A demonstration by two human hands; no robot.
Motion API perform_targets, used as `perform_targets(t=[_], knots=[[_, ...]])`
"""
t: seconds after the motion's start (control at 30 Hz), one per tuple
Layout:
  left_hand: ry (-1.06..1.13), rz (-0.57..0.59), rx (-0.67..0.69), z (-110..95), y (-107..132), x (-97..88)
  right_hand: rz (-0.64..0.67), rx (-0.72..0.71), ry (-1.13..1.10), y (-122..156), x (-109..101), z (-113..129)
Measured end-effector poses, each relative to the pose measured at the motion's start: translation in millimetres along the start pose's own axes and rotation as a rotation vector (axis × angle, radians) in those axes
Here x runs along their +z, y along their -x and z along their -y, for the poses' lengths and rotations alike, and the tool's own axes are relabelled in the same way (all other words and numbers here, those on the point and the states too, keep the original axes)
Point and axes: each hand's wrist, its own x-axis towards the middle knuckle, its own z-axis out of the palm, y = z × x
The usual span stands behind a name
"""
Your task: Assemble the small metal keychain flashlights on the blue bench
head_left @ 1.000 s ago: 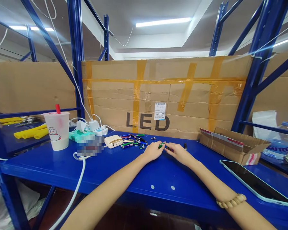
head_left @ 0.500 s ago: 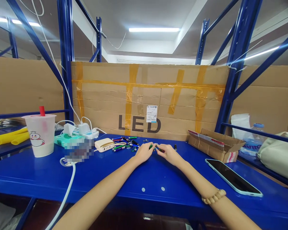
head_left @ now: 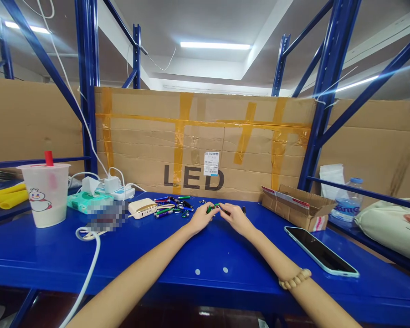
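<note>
Over the middle of the blue tabletop, my left hand (head_left: 201,218) and my right hand (head_left: 237,219) meet with fingertips almost touching. A green pen part (head_left: 210,208) is pinched in my left hand. Between the fingers of my right hand is a dark pen part (head_left: 226,212), mostly covered by them. A small green bit shows where the fingertips come together; whether the parts are joined I cannot tell. Left of my hands lies a loose pile of pens (head_left: 164,212) in green, blue and black. Just beyond my right hand stands a small dark piece (head_left: 243,210).
A cream power bank (head_left: 142,208), a green tissue pack (head_left: 89,203), chargers with white cables and a lidded cup (head_left: 48,196) occupy the left. On the right are an open cardboard box (head_left: 294,209) and a phone (head_left: 321,250). Cardboard (head_left: 140,146) walls the back.
The whole view has shifted slightly, so things appear further left. Both hands stay together, and the fingers have turned a little around the pen parts, with the green bit between them now more visible.
</note>
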Motion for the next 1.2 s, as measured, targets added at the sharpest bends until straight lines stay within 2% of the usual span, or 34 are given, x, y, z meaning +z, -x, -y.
perform_targets(t=[0.13,0.3,0.53,0.63,1.07,1.2], knots=[[0.084,0.05,-0.008,-1,1,0.6,-0.019,0.006,0.026,0,-2,1],[0.127,0.041,0.007,-6,2,0.9,-0.031,0.006,0.035,-1,-2,2],[-0.008,-0.158,0.022,-11,-2,-5.7,-0.092,-0.023,-0.022,-1,-3,3],[-0.05,-0.202,0.054,-10,-4,-8.4,-0.091,-0.038,-0.019,-1,-4,5],[-0.063,-0.122,0.141,-13,-1,-7.2,-0.15,-0.036,-0.038,-2,-4,3],[-0.085,-0.136,0.135,-16,1,-6.2,-0.159,-0.036,-0.058,-2,-4,3]])
